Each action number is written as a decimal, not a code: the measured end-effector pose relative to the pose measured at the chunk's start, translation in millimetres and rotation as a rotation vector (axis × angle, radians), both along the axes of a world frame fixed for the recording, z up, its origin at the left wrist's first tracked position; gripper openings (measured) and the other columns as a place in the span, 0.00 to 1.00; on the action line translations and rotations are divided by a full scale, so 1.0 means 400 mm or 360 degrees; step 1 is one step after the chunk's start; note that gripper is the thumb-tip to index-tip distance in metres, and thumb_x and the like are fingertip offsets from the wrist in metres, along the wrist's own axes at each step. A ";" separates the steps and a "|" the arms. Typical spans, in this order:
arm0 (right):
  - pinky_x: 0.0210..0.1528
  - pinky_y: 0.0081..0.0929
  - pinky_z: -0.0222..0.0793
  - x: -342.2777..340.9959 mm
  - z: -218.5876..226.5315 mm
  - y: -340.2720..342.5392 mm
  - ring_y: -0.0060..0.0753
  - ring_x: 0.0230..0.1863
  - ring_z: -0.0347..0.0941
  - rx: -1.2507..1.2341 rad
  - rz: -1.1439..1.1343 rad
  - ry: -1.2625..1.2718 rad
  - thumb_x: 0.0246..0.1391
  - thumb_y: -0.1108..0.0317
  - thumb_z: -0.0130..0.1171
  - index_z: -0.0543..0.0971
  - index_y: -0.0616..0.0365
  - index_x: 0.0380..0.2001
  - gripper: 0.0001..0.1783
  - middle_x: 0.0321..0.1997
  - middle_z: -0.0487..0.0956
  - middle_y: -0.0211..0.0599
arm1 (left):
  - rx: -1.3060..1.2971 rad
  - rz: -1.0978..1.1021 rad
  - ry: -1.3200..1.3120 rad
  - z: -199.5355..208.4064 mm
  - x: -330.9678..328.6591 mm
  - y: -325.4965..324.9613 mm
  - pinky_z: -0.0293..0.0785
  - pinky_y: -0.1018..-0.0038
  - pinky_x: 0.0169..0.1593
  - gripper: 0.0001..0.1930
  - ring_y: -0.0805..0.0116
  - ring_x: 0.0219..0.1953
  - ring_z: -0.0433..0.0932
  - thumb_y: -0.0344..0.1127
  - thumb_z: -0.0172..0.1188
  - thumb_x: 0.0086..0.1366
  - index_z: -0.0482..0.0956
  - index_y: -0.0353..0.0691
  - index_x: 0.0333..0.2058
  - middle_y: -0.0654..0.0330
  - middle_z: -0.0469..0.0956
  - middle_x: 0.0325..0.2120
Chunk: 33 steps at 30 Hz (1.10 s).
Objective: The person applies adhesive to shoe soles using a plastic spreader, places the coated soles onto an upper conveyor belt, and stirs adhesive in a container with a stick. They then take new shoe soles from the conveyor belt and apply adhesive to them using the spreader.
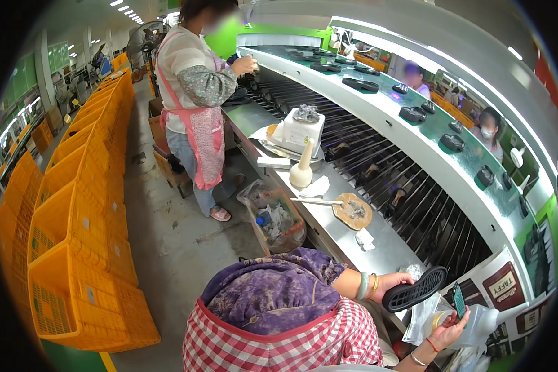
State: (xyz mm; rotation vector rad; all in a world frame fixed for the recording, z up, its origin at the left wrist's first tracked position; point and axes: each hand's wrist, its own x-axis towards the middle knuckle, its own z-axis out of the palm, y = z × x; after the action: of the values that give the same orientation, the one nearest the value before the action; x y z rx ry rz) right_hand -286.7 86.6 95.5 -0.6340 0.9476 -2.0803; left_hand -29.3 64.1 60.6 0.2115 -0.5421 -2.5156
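A long steel workbench (378, 245) runs from twelve o'clock down to five, beside a roller conveyor (415, 186) carrying dark soles. Yellow crates (80, 248) stack along nine o'clock. A person in a pink apron (198, 118) stands at eleven. At five o'clock the left hand (387, 284) is clamped on a black shoe sole (415, 288), held level above the bench edge. Just below, the right hand (447, 332) (palm up) grips a small green brush (459, 301) beside a white bottle (480, 322).
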 end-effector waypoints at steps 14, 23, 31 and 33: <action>0.28 0.10 0.56 -0.096 0.013 0.044 0.14 0.26 0.63 0.0366 -0.0255 0.0304 0.60 0.60 0.52 0.77 0.57 0.40 0.13 0.33 0.73 0.26 | 0.0086 0.0046 0.0190 0.020 -0.080 -0.120 0.77 0.69 0.45 0.23 0.61 0.41 0.80 0.35 0.50 0.60 0.66 0.41 0.55 0.55 0.77 0.44; 0.22 0.10 0.57 -0.196 0.031 0.098 0.14 0.27 0.75 0.0668 -0.0294 0.0894 0.58 0.62 0.55 0.79 0.60 0.37 0.12 0.29 0.77 0.26 | -0.0139 0.0027 -0.0109 0.059 -0.123 -0.146 0.68 0.58 0.57 0.30 0.45 0.55 0.68 0.38 0.40 0.63 0.50 0.43 0.64 0.47 0.64 0.57; 0.21 0.10 0.59 -0.218 -0.046 0.103 0.15 0.27 0.76 0.0810 -0.0282 0.0879 0.56 0.63 0.59 0.80 0.60 0.38 0.12 0.26 0.77 0.25 | -0.0020 -0.0068 -0.0216 -0.002 -0.140 -0.122 0.74 0.57 0.52 0.26 0.46 0.54 0.70 0.43 0.36 0.68 0.53 0.44 0.63 0.49 0.66 0.55; 0.21 0.10 0.59 -0.218 -0.041 0.102 0.15 0.28 0.77 0.0862 -0.0244 0.0875 0.56 0.63 0.59 0.80 0.60 0.38 0.12 0.26 0.78 0.26 | 0.0059 -0.0066 -0.0250 -0.014 -0.132 -0.121 0.75 0.58 0.52 0.25 0.47 0.53 0.71 0.45 0.35 0.70 0.55 0.44 0.63 0.49 0.67 0.55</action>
State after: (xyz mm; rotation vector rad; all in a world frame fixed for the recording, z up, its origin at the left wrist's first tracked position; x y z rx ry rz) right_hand -374.1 127.4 79.1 -0.8702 1.8372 -1.6719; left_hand -82.1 15.8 55.1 0.4185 -0.5671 -2.5646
